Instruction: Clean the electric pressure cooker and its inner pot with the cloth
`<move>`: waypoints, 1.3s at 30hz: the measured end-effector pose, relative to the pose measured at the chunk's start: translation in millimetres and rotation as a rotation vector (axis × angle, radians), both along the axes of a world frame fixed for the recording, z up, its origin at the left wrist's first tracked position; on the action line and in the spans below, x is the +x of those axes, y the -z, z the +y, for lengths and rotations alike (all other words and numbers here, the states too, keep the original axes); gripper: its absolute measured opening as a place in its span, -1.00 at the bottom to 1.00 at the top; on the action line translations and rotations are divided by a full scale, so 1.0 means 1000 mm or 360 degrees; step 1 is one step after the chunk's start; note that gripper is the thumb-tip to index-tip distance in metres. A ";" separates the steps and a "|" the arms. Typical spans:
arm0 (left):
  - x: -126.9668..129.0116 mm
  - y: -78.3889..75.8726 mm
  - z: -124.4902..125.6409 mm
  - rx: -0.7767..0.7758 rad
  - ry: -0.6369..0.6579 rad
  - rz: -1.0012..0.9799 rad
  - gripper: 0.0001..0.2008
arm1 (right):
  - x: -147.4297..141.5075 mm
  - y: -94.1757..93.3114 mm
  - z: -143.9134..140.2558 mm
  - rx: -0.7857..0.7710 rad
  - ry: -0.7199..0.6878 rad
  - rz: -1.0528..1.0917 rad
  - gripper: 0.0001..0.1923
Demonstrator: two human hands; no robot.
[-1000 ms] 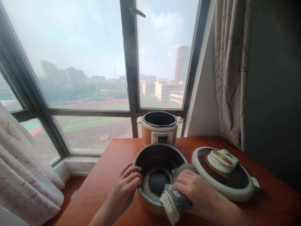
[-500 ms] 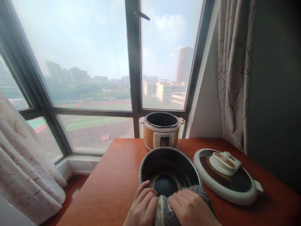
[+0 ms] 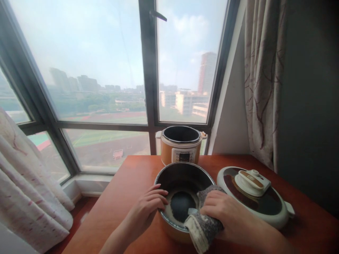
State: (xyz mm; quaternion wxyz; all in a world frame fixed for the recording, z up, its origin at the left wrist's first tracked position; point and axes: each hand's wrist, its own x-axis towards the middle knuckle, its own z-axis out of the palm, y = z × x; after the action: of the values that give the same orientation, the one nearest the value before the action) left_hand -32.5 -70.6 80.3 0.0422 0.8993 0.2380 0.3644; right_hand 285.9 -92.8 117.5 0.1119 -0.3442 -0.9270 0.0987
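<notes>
**A:** What is far over on the left?

**B:** A pale curtain (image 3: 29, 183) with pink marks; next to it is the big window (image 3: 100, 70) with a dark frame.

**A:** And on the brown table (image 3: 124, 197)?

**B:** First comes the left hand (image 3: 144, 208); its fingers are curled over the near left rim of the metal pot (image 3: 182, 176) — it grips the rim.

**A:** Where is that pot?

**B:** In the middle of the table, close to the person; it is open on top and dark inside.

**A:** What stands behind it?

**B:** An orange cooker (image 3: 180, 144) with no top on, right by the window.

**A:** And the other hand?

**B:** The right hand (image 3: 222, 213) is closed on a grey cloth (image 3: 203, 225); the cloth lies over the pot's near right rim and dips inside.

**A:** Anything more to the right?

**B:** A round lid (image 3: 255, 195) with a white knob lies flat just beside the pot; past it hangs a curtain with branch lines (image 3: 261, 81) — by a dark wall.
</notes>
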 end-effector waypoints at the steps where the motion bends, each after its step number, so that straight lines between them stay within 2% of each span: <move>1: -0.001 0.000 0.002 -0.0014 0.0008 -0.0028 -0.74 | 0.001 -0.001 0.001 -0.0018 0.0009 0.0012 -0.86; 4: 0.002 -0.004 -0.002 0.0004 -0.0045 -0.0053 -0.73 | -0.001 -0.001 0.001 -0.0022 0.0054 0.0021 -0.87; 9: 0.022 -0.012 -0.032 0.0068 -0.0245 0.0169 -0.75 | -0.008 -0.004 -0.001 -0.0028 0.0091 -0.0027 -0.91; 14: 0.056 0.005 -0.055 0.0267 -0.0454 0.0264 -0.80 | -0.022 -0.005 -0.008 -0.0040 0.0112 -0.0125 -0.85; 18: 0.072 0.015 -0.056 0.0363 -0.0513 0.0224 -0.79 | -0.038 0.009 -0.016 0.0040 0.0118 -0.0185 -0.80; 23: 0.060 0.006 -0.046 0.0235 -0.0388 0.0134 -0.80 | -0.044 0.018 -0.020 0.0146 0.0134 -0.0122 -0.80; 27: 0.037 -0.007 -0.028 0.0079 -0.0118 0.0121 -0.76 | -0.030 0.008 -0.013 0.0110 0.0055 -0.0095 -0.73; 30: 0.020 -0.012 -0.012 0.0001 0.0014 0.0098 -0.70 | -0.014 0.000 -0.002 0.0048 -0.0041 -0.0077 -0.76; 35: 0.005 -0.006 0.009 0.0048 -0.0008 0.0015 -0.68 | -0.003 0.001 0.010 0.0011 -0.0007 -0.0013 -0.77; 39: 0.008 0.002 0.006 0.0180 -0.0173 0.0003 -0.69 | -0.012 0.010 0.004 0.0101 0.0108 -0.0040 -0.75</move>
State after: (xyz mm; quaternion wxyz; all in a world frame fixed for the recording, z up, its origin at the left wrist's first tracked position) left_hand -24.9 -65.0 78.6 -0.0287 0.8863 0.2657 0.3782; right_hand 273.9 -88.5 107.5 0.1146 -0.3729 -0.9187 0.0611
